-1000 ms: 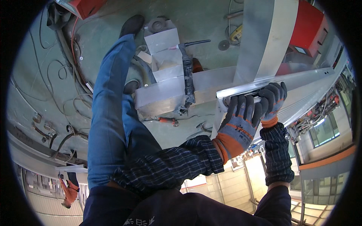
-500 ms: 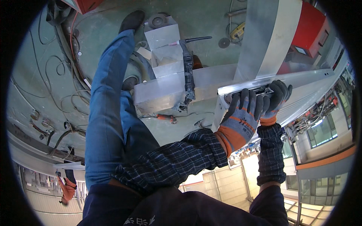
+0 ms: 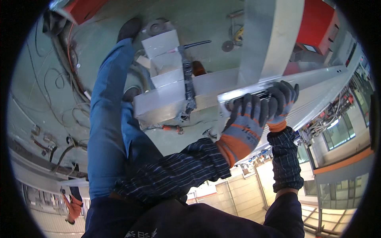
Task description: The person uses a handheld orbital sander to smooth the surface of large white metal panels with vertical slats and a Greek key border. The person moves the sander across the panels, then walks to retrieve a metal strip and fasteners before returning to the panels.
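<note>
My left hand [image 3: 245, 129], in a grey and orange work glove with dark fingers, bends over the near edge of a long silvery metal panel [image 3: 313, 85]. Its fingertips grip the panel's end beside a metal fitting [image 3: 262, 94] set in the edge. Close against it on the right, my right hand [image 3: 282, 104], gloved alike, curls its fingers over the same edge next to the fitting. What lies under the fingertips is hidden. A wide upright metal profile [image 3: 268, 39] rises just beyond the panel.
A low metal beam [image 3: 158, 102] carries open white boxes [image 3: 166, 63] and a black-taped tool [image 3: 188, 79]. An orange-bodied tool [image 3: 172, 128] lies on the green floor. Cables [image 3: 55, 79] coil at left, and a red machine [image 3: 316, 29] stands far right. Another person [image 3: 74, 204] is at lower left.
The view has swung a little, so the panel, beam and boxes appear farther left. Both hands stay on the panel's edge in nearly the same grip.
</note>
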`<state>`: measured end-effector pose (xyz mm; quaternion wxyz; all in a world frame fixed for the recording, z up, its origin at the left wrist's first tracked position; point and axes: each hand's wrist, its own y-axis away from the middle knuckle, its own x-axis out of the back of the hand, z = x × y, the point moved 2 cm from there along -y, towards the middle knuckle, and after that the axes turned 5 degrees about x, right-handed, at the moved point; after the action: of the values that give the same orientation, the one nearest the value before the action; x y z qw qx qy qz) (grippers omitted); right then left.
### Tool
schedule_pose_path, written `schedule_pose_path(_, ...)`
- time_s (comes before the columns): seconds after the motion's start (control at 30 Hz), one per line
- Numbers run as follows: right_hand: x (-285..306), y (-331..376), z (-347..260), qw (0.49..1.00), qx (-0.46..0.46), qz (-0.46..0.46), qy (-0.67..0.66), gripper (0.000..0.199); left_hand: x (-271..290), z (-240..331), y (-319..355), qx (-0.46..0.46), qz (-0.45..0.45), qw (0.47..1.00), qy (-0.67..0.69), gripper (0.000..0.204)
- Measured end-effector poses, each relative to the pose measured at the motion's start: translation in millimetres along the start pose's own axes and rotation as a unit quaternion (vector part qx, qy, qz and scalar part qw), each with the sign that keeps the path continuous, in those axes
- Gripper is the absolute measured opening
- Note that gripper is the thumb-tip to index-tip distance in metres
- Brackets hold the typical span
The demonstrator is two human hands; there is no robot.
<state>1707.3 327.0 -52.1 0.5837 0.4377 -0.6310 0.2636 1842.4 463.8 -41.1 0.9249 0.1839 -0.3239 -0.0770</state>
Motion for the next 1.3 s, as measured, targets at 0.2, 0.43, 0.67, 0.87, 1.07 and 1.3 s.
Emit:
schedule_pose_path(0.2, -2, 6, 3, 0.995, -0.069, 0.068, -0.007, 0.042, -1, -5, 1, -0.019, -0.019, 0.999, 0.017, 0.074)
schedule_pose_path(0.43, -16, 34, 11, 0.976, -0.124, 0.176, 0.04, 0.055, 15, -7, -5, -0.024, -0.053, 0.998, 0.011, 0.075)
schedule_pose_path(0.67, 2, 8, 6, 0.991, -0.083, 0.106, -0.025, 0.034, 21, -7, -7, -0.029, -0.062, 0.997, 0.017, 0.071)
schedule_pose_path(0.87, 12, -2, 5, 0.994, -0.078, 0.067, -0.034, 0.019, 27, -3, -14, -0.036, -0.055, 0.998, 0.016, 0.072)
schedule_pose_path(1.07, 7, -2, 4, 0.989, -0.094, 0.098, -0.055, 0.015, 28, -12, -21, -0.056, 0.006, 0.995, 0.081, 0.058)
schedule_pose_path(1.3, 24, -9, 4, 0.983, -0.116, 0.118, -0.081, 0.015, 34, -10, -25, -0.067, 0.001, 0.992, 0.104, 0.051)
